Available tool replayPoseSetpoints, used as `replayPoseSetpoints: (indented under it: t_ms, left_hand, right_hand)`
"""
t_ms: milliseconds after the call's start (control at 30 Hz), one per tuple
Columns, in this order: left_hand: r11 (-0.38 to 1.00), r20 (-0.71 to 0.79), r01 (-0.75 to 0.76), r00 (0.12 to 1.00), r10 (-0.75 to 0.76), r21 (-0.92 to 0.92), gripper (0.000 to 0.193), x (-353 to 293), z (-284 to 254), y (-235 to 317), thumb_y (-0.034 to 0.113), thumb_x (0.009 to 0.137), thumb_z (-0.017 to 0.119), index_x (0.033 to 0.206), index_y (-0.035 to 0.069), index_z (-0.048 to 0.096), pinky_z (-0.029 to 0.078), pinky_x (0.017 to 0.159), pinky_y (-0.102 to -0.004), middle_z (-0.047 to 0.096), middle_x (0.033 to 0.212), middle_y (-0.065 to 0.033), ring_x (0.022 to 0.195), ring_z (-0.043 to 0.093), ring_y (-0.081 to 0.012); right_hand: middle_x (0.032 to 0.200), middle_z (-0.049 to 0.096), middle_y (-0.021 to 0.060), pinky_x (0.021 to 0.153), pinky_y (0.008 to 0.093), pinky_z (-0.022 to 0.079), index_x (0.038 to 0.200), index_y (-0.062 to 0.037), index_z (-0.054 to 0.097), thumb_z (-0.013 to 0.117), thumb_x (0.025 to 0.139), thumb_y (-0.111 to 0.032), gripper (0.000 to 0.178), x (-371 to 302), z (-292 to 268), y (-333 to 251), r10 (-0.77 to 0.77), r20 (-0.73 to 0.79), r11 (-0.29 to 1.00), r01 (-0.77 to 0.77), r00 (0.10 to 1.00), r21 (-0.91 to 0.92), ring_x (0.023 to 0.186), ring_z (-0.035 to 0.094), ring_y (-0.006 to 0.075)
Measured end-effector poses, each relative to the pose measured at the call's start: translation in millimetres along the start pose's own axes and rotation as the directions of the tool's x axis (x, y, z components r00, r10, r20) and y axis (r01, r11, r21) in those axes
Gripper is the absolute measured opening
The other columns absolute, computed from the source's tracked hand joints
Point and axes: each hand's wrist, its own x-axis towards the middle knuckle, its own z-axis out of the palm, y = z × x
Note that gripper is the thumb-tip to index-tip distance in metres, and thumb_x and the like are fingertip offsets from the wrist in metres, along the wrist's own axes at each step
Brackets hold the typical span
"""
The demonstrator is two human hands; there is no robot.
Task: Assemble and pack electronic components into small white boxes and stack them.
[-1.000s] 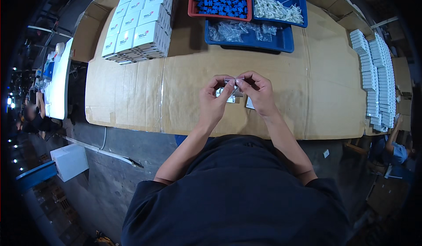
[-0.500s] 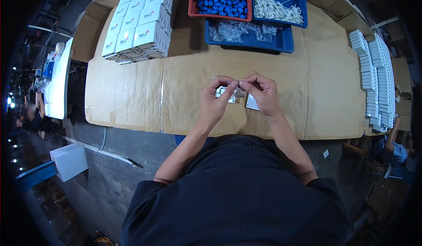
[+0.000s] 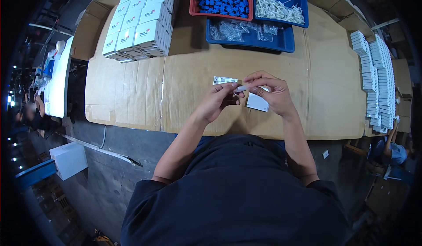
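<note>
Between my two hands is a small whitish, partly see-through piece [image 3: 240, 88]; its exact kind is too small to make out. My left hand [image 3: 216, 101] pinches one end of it between thumb and fingers. At the other end the thumb and fingertips of my right hand [image 3: 276, 95] close on it. Beneath the right hand a flat white box [image 3: 256, 103] lies on the cardboard-covered table [image 3: 193, 92], partly hidden by the fingers. Just beyond my left fingers lies a small white item with dark print [image 3: 224, 80].
White boxes [image 3: 145, 30] stand stacked at the far left. A red tray [image 3: 190, 9] holds blue parts; one blue tray [image 3: 303, 4] holds white pieces, another [image 3: 288, 44] clear plastic bags. Flat white boxes [image 3: 373, 79] are piled at the right. Other people work at both sides.
My hands have shifted, the left lower and the right slightly right, with the small piece turned to lie more level. The flat box and printed item now show more.
</note>
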Motion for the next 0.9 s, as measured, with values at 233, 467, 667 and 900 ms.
replayPoseSetpoints:
  t_ms: [233,467,667,900]
  left_hand:
    - [0.993,-0.132,-0.114,0.984,0.118,0.043,0.018,2,15,8,0.019,0.104,0.067,0.113,0.004,0.069,0.057,0.082,-0.0279,0.069,0.094,-0.0013,0.086,0.066,-0.0107]
    - [0.918,-0.133,-0.281,0.936,0.327,0.280,0.007,2,19,5,0.011,0.100,0.068,0.105,0.005,0.066,0.055,0.082,-0.0279,0.067,0.095,-0.0005,0.085,0.066,-0.0108]
    - [0.887,-0.179,-0.330,0.899,0.400,0.322,0.017,-3,30,7,0.004,0.096,0.072,0.112,0.002,0.067,0.053,0.080,-0.0259,0.069,0.098,-0.0024,0.088,0.065,-0.0095]
    - [0.867,-0.163,-0.294,0.909,0.383,0.402,0.016,-2,25,3,0.008,0.098,0.071,0.112,0.001,0.069,0.049,0.072,-0.0221,0.068,0.089,0.0018,0.080,0.061,-0.0050]
  right_hand:
    - [0.124,0.069,0.0107,0.096,0.0299,0.053,0.116,-0.0013,0.074,0.071,0.093,0.003,0.024,-6,-16,-3,-0.010,0.031,0.999,0.012,0.999,-0.051,0.112,0.066,0.0172]
    - [0.125,0.068,0.0096,0.094,0.0296,0.054,0.133,0.0001,0.061,0.069,0.097,0.001,0.037,-5,-2,6,0.243,0.009,0.967,-0.243,0.970,0.071,0.113,0.065,0.0143]
    - [0.116,0.068,0.0083,0.088,0.0267,0.055,0.138,-0.0013,0.055,0.072,0.094,0.004,0.048,-3,11,9,0.230,-0.006,0.968,-0.228,0.973,0.107,0.105,0.066,0.0123]
    - [0.107,0.066,0.0059,0.084,0.0270,0.054,0.140,-0.0010,0.054,0.073,0.092,0.005,0.052,1,18,14,0.269,-0.057,0.952,-0.257,0.961,0.167,0.096,0.065,0.0110]
